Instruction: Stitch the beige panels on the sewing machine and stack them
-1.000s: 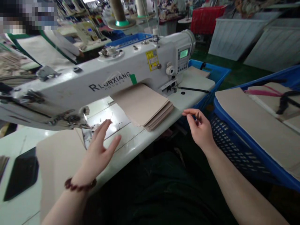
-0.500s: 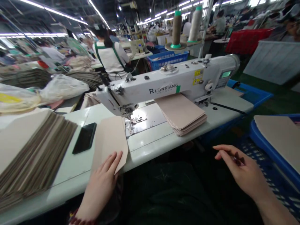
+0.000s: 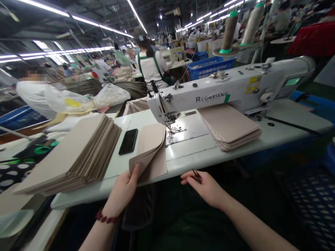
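My left hand [image 3: 128, 183] pinches the near corner of a beige panel [image 3: 150, 139], thumb on top, and bends it up off the table. A second beige layer [image 3: 157, 165] lies flat under it, reaching the table's front edge. Both layers sit just left of the needle area of a white sewing machine [image 3: 217, 90]. My right hand [image 3: 205, 188] is curled in front of the table edge, apart from the panels. A small dark two-pronged tool [image 3: 196, 176] sticks out of its fingers; its exact kind is unclear.
A thick stack of beige panels [image 3: 75, 146] lies at left, beside a black phone [image 3: 128, 142]. More panels [image 3: 230, 123] are piled under the machine arm. Thread cones [image 3: 230, 31] stand behind. A blue crate [image 3: 211, 68] and a co-worker [image 3: 150, 64] are farther back.
My left hand, flat on the panel before, now grips its corner and lifts it, showing the layer beneath. My right hand has come left to the table edge. The view has turned left.
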Action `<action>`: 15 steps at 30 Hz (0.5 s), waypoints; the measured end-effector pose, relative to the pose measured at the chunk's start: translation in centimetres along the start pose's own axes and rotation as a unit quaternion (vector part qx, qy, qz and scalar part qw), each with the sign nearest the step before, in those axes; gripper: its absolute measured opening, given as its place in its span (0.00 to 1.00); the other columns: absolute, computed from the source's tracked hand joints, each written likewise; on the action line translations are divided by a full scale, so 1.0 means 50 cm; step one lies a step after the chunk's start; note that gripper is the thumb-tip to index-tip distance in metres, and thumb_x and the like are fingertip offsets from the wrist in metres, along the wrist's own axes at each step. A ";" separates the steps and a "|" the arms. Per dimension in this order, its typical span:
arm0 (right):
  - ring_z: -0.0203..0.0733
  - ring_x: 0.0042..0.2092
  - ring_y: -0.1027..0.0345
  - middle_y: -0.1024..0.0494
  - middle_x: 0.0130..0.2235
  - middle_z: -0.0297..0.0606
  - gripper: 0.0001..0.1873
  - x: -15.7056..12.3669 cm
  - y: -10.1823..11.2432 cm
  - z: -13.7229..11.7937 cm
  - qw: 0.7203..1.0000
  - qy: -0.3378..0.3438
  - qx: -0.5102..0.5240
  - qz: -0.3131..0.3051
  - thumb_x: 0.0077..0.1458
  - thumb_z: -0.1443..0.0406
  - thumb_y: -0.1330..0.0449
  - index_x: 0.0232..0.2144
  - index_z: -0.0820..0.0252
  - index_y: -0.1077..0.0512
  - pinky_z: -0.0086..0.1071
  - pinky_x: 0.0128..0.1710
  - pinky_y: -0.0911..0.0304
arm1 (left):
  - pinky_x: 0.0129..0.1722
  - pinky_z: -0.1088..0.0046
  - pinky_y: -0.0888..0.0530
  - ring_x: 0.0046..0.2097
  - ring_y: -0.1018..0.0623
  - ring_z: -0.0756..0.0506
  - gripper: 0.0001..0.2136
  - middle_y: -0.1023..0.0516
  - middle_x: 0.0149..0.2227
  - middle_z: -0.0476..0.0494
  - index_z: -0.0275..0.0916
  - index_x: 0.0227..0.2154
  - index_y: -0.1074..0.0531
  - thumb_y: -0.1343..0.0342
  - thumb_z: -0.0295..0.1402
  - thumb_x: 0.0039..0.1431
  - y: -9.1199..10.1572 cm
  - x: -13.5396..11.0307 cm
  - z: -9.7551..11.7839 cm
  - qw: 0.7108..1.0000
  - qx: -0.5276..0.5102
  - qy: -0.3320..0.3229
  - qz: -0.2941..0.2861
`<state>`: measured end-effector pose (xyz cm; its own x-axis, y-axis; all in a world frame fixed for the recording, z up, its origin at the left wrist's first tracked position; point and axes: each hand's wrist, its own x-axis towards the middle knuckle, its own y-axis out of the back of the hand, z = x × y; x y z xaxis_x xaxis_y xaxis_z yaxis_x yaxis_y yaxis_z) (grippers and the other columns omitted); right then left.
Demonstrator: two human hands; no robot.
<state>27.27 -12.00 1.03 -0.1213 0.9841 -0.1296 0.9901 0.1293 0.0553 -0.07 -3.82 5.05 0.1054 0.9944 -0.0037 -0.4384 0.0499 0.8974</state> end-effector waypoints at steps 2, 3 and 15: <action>0.40 0.41 0.28 0.21 0.37 0.36 0.13 0.073 -0.040 -0.007 0.999 0.000 -0.024 0.032 0.58 0.60 0.47 0.40 0.58 0.25 0.32 0.44 0.37 | 0.43 0.65 0.28 0.44 0.23 0.35 0.23 0.20 0.37 0.42 0.40 0.38 0.24 0.60 0.49 0.64 0.000 0.002 0.002 0.999 0.005 -0.044 0.012; 0.40 0.38 0.28 0.21 0.35 0.36 0.14 0.108 -0.052 -0.011 0.998 -0.004 -0.037 0.045 0.57 0.60 0.47 0.40 0.59 0.25 0.32 0.41 0.37 | 0.48 0.64 0.30 0.49 0.25 0.35 0.21 0.21 0.43 0.42 0.41 0.43 0.25 0.60 0.47 0.65 -0.001 0.005 0.001 0.997 0.012 -0.080 0.004; 0.42 0.31 0.31 0.23 0.28 0.41 0.08 0.314 -0.128 -0.071 0.982 -0.021 -0.177 0.063 0.48 0.62 0.40 0.24 0.62 0.28 0.30 0.29 0.43 | 0.56 0.53 0.42 0.57 0.36 0.29 0.37 0.35 0.54 0.23 0.24 0.59 0.43 0.51 0.51 0.56 -0.058 0.088 -0.077 0.995 0.072 0.036 0.062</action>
<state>18.79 3.06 2.17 0.0111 0.9902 -0.1393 0.9090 0.0480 0.4141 -1.78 0.76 0.75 -0.0085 0.9965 0.0827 -0.3114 -0.0813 0.9468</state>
